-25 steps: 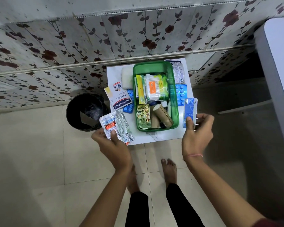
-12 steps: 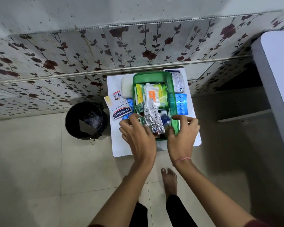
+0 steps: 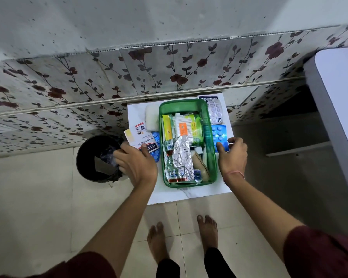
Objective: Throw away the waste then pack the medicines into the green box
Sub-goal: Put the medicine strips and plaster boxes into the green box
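Where both hands met over the green box (image 3: 209, 157) half a second ago, they have now parted, and the silver strips (image 3: 180, 157) lie inside it. Left of the box, the left hand (image 3: 136, 163) rests fingers-down, loose, on the Hansaplast pack (image 3: 147, 142) beside the black bin (image 3: 97, 157). Right of it, the right hand (image 3: 232, 155) curls unclosed over the blue blister sheet (image 3: 219, 133).

Green box (image 3: 210, 157) open-topped, reachable from above; silver strips (image 3: 182, 155) heaped high at its near end. Left of box: plaster packet (image 3: 147, 142) and left hand (image 3: 138, 162) fill gap toward black bin (image 3: 84, 157). Right strip narrow, taken by blue blister pack (image 3: 219, 133) and right hand (image 3: 232, 155). Wall (image 3: 169, 63) shuts far side. Near table edge (image 3: 189, 194) bare
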